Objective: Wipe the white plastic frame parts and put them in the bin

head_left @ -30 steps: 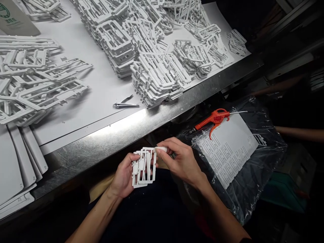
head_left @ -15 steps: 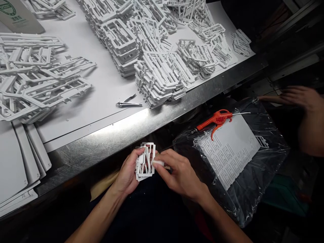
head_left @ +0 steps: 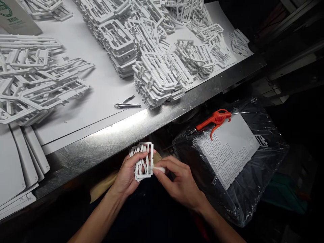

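Observation:
Several white plastic frames [head_left: 151, 158] with slotted openings are stacked in my left hand [head_left: 127, 175], its thumb laid across their upper left. My right hand [head_left: 174, 172] pinches a small white wad [head_left: 160, 169], which looks soft, like cotton or cloth. The wad touches the right edge of the top frame, low down. Both hands are in front of the table's metal edge, above my dark lap. Part of the wad is covered by my fingers.
Piles of similar white frames [head_left: 157, 71] cover the table, with another heap [head_left: 37, 81] at left. Metal nippers [head_left: 126, 103] lie near the steel edge [head_left: 108, 133]. At right, a red air blow gun [head_left: 215, 121] rests on a white printed sheet [head_left: 227, 152] over black plastic [head_left: 243, 202].
The frames in my left hand have fanned out a little leftward. My right hand has moved slightly down along the top frame's edge. Another person's hand at the right has left the view.

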### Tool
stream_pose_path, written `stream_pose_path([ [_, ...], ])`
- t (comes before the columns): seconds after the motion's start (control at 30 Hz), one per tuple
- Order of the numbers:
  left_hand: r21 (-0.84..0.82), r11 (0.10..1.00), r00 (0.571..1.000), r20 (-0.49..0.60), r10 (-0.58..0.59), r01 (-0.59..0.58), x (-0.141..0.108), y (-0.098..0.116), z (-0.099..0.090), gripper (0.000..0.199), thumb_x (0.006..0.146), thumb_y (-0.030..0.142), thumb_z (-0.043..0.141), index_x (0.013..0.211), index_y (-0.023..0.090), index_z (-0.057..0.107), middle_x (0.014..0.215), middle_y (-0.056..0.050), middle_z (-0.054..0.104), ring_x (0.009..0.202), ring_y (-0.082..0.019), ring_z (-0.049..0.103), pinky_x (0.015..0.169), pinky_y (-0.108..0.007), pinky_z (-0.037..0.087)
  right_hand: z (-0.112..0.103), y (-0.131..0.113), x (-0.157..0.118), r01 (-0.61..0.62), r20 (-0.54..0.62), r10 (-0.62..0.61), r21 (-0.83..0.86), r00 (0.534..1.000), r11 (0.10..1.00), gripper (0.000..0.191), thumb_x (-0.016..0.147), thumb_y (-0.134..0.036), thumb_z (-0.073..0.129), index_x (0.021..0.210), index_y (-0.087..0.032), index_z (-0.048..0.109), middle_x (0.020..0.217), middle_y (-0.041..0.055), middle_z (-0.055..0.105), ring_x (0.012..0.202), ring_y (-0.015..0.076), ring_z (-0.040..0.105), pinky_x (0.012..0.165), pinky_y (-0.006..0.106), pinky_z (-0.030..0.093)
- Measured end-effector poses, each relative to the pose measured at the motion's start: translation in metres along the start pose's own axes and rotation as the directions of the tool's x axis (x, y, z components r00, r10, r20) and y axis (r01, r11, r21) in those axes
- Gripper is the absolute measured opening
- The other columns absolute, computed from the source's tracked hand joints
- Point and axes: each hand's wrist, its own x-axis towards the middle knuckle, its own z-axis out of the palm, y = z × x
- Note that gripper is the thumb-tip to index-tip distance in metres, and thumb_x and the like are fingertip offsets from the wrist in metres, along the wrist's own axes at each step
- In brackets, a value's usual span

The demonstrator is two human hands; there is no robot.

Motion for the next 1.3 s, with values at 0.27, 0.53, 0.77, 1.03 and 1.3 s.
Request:
stream_pose_path([
  [0.27,-0.015,1.000,1.000,0.013,0.011,-0.011,0.001,-0.002,-0.001,0.019,0.071,0.018,0.063,0.087,0.011,0.071,0.071,-0.005,0.067,0.058,-0.011,0.057,0.057,-0.021,0.049,-0.001,-0.001,0.004,-0.018,-0.080,0.018,0.003,0.997,1.000,0.010,0.087,-0.013,0.057,0.094,-0.016,0.063,0.087,0.0014,0.057,0.077,0.0123,0.054,0.071,0.022,0.042],
  [0.53,-0.036,0.999,1.000,0.019,0.013,-0.012,0.001,-0.002,-0.002,0.024,0.069,0.013,0.064,0.093,0.014,0.069,0.074,-0.003,0.067,0.063,-0.012,0.061,0.056,-0.020,0.049,-0.008,0.001,0.015,-0.054,-0.167,0.052,-0.004,0.985,0.999,0.007,0.086,-0.014,0.059,0.090,-0.017,0.064,0.086,0.0003,0.058,0.074,0.0117,0.054,0.064,0.021,0.041],
  [0.77,-0.077,0.997,0.999,0.040,0.018,-0.015,0.000,0.000,-0.002,0.029,0.070,0.012,0.063,0.099,0.014,0.067,0.076,-0.003,0.067,0.064,-0.013,0.061,0.055,-0.020,0.048,-0.004,0.001,0.018,-0.053,-0.082,0.054,0.003,0.995,0.999,0.007,0.086,-0.014,0.058,0.087,-0.017,0.064,0.081,0.0003,0.058,0.070,0.0115,0.053,0.062,0.021,0.041],
  [1.03,0.010,1.000,0.996,0.092,-0.003,0.002,0.001,0.002,0.001,0.027,0.073,0.017,0.063,0.099,0.013,0.068,0.090,-0.008,0.070,0.071,-0.014,0.063,0.065,-0.023,0.051,-0.013,-0.005,0.005,-0.082,-0.104,0.080,-0.019,0.991,0.996,0.007,0.087,-0.016,0.057,0.089,-0.017,0.063,0.082,0.0016,0.058,0.070,0.0132,0.053,0.063,0.023,0.042],
  [1.3,-0.059,0.998,0.999,0.011,0.032,-0.031,0.002,0.000,0.006,0.020,0.073,0.018,0.065,0.092,0.013,0.069,0.083,-0.006,0.071,0.071,-0.013,0.064,0.069,-0.021,0.051,0.018,-0.013,0.001,0.141,0.108,-0.127,-0.125,0.986,0.982,0.014,0.090,-0.014,0.048,0.096,-0.014,0.061,0.089,0.0073,0.056,0.085,0.0186,0.053,0.080,0.031,0.043],
])
